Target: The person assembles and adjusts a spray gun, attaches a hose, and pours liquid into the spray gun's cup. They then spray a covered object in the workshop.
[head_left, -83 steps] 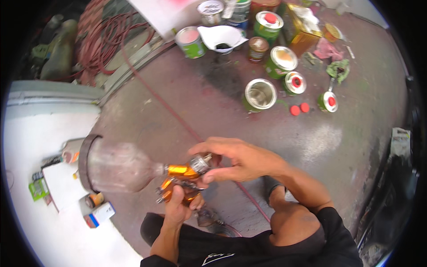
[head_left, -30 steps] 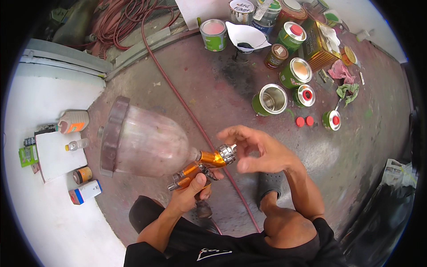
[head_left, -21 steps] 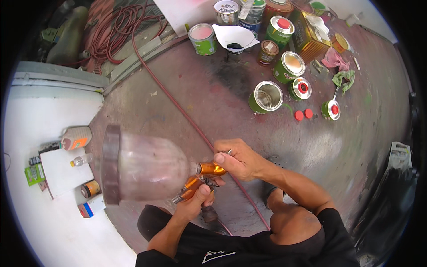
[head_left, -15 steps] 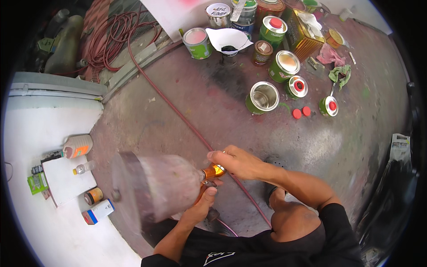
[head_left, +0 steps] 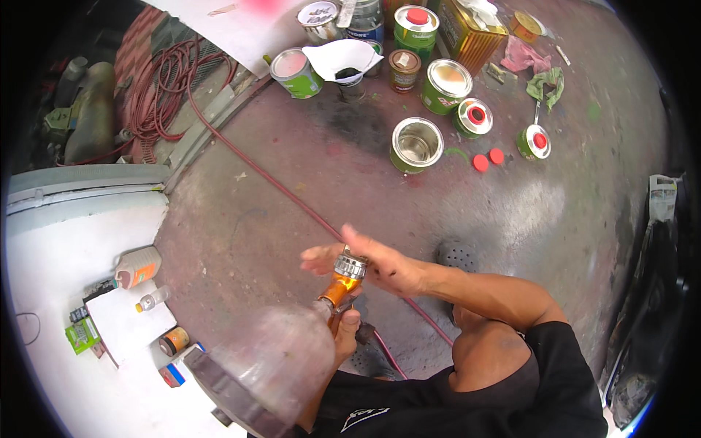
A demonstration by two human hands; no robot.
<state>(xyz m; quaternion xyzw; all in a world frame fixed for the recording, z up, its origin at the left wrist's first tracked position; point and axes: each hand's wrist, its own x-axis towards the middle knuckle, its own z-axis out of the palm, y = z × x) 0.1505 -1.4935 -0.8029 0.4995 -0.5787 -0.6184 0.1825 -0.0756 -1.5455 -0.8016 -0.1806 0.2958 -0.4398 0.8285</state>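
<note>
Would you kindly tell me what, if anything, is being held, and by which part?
The left hand holds the spray gun by its handle; the right hand is open at the nozzle, contact unclear.

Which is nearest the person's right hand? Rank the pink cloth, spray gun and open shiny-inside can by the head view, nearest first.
1. Spray gun: front end just beside the right hand.
2. Open shiny-inside can: ahead.
3. Pink cloth: farther ahead, to the right.

A black T-shirt (head_left: 566,379) with short sleeves covers the torso, a white outlined print (head_left: 365,419) at six o'clock. Dark grey shorts (head_left: 504,387) end above the knee. Toward four o'clock shows a dark, hole-punched shoe (head_left: 458,257); the hands (head_left: 396,270) are bare.
</note>
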